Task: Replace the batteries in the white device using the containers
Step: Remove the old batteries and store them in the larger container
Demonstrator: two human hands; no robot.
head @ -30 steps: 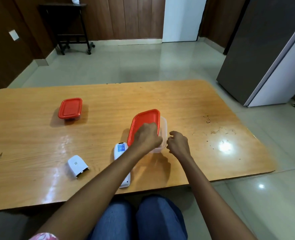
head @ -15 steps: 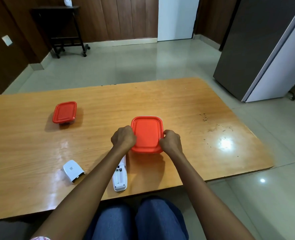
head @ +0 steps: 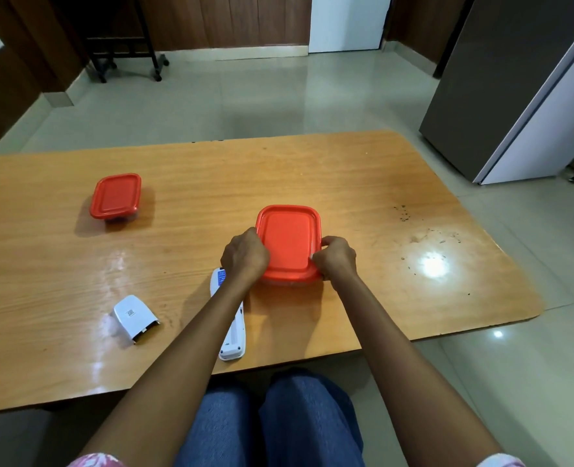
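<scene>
A clear container with a red lid (head: 289, 242) sits near the table's front middle, the lid lying flat on it. My left hand (head: 244, 254) grips its left edge and my right hand (head: 336, 259) grips its right front corner. The white device (head: 233, 326), a long remote lying face down, rests under my left forearm with part of it hidden. Its white battery cover (head: 134, 317) lies apart to the left. A second red-lidded container (head: 116, 196) stands closed at the far left.
The wooden table (head: 363, 183) has dark crumbs (head: 423, 237) and a light glare at the right. A grey fridge (head: 514, 85) stands beyond the table's right end. My knees in blue jeans (head: 268, 419) sit under the front edge.
The red lid was tilted up in my left hand; now it lies flat on the container, with both hands pressing on its sides.
</scene>
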